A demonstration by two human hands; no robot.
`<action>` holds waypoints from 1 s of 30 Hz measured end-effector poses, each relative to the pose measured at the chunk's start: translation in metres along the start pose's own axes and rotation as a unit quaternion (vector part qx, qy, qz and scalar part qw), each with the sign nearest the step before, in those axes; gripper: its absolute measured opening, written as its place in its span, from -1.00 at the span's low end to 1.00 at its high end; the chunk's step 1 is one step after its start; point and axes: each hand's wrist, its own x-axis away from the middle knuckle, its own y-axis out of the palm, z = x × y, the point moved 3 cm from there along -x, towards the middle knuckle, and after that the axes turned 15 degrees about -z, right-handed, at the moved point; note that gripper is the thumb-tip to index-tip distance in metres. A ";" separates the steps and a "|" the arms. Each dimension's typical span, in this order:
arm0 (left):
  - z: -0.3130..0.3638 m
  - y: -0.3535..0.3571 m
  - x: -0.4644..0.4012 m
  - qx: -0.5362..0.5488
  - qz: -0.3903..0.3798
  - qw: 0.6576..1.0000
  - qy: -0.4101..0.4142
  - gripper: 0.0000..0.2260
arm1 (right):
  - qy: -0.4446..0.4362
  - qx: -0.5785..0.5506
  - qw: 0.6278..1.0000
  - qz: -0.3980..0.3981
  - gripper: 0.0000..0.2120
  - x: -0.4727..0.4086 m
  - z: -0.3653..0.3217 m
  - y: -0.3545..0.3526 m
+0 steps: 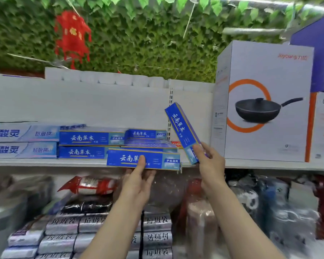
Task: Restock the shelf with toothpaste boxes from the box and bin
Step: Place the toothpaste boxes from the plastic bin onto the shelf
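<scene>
Left hand [138, 176] grips a flat toothpaste box [143, 159] mid-frame, right hand [209, 161] grips a tilted box [183, 131]; we should level it before sliding in

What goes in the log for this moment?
left hand: holds flat blue box | right hand: holds tilted blue box | shelf: partly stocked
</scene>
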 end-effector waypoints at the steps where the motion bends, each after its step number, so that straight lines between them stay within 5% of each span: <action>1: -0.005 0.004 -0.003 0.003 -0.004 1.000 -0.002 -0.68 | 0.000 0.006 1.000 0.005 -0.60 -0.005 0.001 -0.008; 4: -0.018 0.015 -0.015 0.010 -0.012 1.000 -0.006 -0.67 | 0.004 0.022 1.000 0.018 -0.72 -0.021 0.002 -0.029; 19: -0.050 0.048 -0.047 0.042 -0.014 0.999 0.024 -0.79 | 0.026 0.208 0.977 0.047 -0.49 -0.063 0.020 -0.061; 27: -0.045 0.051 -0.050 0.028 -0.037 0.998 0.039 -0.87 | -0.052 0.267 0.959 0.076 -0.51 -0.055 0.015 -0.050; 30: -0.042 0.054 -0.051 0.027 -0.042 0.998 0.028 -0.86 | -0.109 0.245 0.961 0.071 -0.70 -0.045 -0.002 -0.035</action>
